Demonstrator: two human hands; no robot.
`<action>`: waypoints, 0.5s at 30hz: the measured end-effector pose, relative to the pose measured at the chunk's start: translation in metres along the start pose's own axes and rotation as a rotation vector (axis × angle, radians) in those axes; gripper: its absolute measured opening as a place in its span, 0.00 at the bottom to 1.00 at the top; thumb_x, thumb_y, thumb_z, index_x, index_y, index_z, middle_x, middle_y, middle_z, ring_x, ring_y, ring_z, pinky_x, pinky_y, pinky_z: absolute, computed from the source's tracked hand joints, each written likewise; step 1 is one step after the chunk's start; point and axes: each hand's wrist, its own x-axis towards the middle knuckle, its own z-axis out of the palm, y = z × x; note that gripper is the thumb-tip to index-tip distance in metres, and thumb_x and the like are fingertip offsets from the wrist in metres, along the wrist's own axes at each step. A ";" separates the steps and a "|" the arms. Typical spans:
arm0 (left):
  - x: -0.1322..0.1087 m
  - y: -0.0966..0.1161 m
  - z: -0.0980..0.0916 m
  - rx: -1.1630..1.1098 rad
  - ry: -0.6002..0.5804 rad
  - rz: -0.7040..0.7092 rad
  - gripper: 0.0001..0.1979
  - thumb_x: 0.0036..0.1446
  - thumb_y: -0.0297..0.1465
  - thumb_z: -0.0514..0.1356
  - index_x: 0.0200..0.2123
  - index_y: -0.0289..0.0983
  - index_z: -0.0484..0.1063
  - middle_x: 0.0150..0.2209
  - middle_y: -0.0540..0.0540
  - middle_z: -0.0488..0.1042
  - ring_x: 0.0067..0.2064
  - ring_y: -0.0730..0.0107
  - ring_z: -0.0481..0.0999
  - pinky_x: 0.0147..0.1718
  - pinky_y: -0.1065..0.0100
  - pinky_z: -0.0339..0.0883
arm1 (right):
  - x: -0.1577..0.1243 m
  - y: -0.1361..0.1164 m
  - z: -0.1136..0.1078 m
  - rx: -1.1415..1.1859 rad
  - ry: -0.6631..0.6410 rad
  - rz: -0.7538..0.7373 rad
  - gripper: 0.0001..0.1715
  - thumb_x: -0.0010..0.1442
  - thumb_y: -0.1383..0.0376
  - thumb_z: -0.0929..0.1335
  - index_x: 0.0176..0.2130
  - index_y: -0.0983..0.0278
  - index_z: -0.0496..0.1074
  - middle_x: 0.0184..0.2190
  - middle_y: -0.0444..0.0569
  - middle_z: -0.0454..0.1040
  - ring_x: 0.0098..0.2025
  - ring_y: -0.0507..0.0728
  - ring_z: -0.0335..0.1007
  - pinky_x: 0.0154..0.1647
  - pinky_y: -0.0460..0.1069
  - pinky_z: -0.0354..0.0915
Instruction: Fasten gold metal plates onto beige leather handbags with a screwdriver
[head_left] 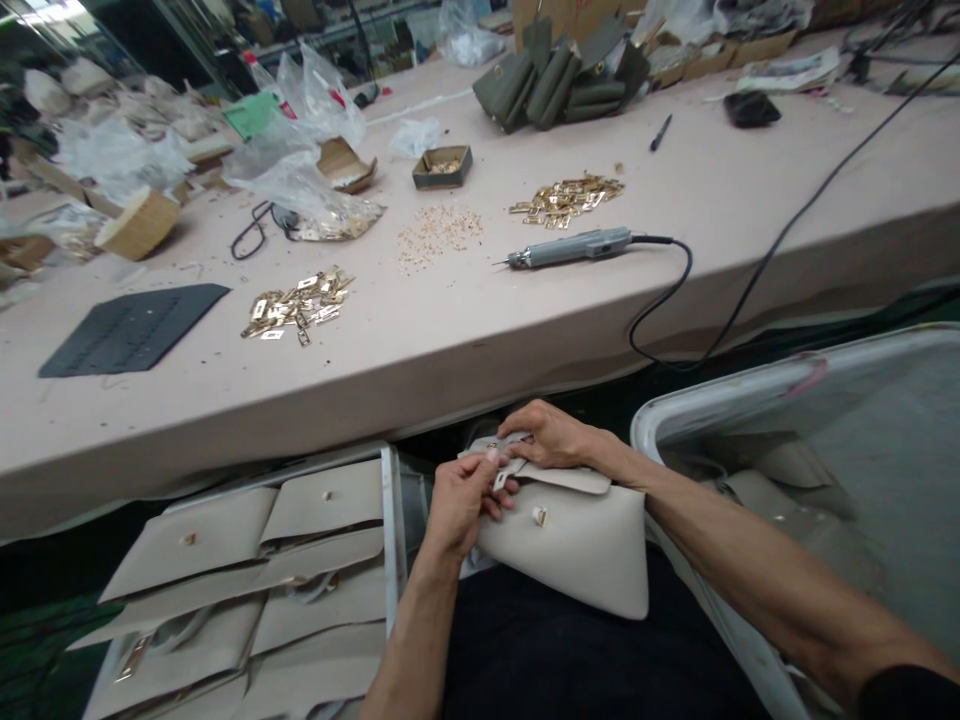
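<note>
A beige handbag (581, 550) rests tilted on my lap, with a small gold turn-lock post (539, 516) on its front. Its flap (574, 478) is lifted toward the table. My left hand (459, 495) pinches the flap's narrow end, where a small gold frame (500, 482) shows by the fingertips. From the far side, my right hand (546, 436) curls its fingers round the same flap. Both sets of fingertips meet closely, and what lies between them is partly hidden.
At left, a crate (390, 540) holds several beige bags; a white tub (651, 415) with more stands at right. On the table lie a grey electric screwdriver (570, 248), gold fittings (300, 302), another pile of fittings (570, 200), tiny screws (439, 235) and a dark board (135, 328).
</note>
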 end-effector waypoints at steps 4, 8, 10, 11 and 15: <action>0.000 -0.001 0.005 -0.153 0.013 -0.043 0.22 0.39 0.38 0.80 0.33 0.28 0.82 0.23 0.39 0.81 0.20 0.73 0.74 0.17 0.76 0.62 | 0.005 0.006 0.003 0.125 -0.005 0.015 0.12 0.62 0.66 0.75 0.47 0.64 0.83 0.41 0.50 0.83 0.40 0.56 0.79 0.43 0.45 0.68; -0.015 0.003 0.013 -0.245 0.144 -0.074 0.22 0.35 0.36 0.80 0.33 0.28 0.82 0.24 0.40 0.82 0.20 0.71 0.76 0.18 0.76 0.65 | 0.016 0.013 0.016 0.423 -0.088 0.092 0.15 0.60 0.63 0.76 0.46 0.65 0.83 0.42 0.49 0.83 0.41 0.56 0.80 0.43 0.45 0.70; -0.021 0.002 0.016 -0.271 0.237 -0.056 0.23 0.34 0.36 0.80 0.33 0.29 0.82 0.25 0.40 0.82 0.21 0.70 0.78 0.20 0.74 0.69 | 0.023 0.016 0.027 0.489 -0.156 0.127 0.18 0.60 0.61 0.77 0.49 0.65 0.82 0.43 0.48 0.83 0.41 0.56 0.80 0.42 0.45 0.71; -0.023 0.001 0.016 -0.280 0.283 -0.054 0.24 0.32 0.36 0.81 0.33 0.29 0.82 0.25 0.39 0.82 0.22 0.69 0.78 0.21 0.73 0.70 | 0.026 0.016 0.033 0.489 -0.185 0.133 0.19 0.60 0.61 0.77 0.50 0.65 0.82 0.44 0.48 0.83 0.42 0.57 0.80 0.43 0.44 0.71; -0.020 -0.015 0.009 -0.293 0.363 -0.126 0.27 0.29 0.37 0.82 0.34 0.30 0.80 0.27 0.37 0.83 0.23 0.67 0.80 0.22 0.71 0.72 | 0.039 0.025 0.049 0.313 -0.310 0.059 0.17 0.63 0.62 0.75 0.51 0.63 0.83 0.48 0.49 0.82 0.50 0.58 0.80 0.53 0.46 0.70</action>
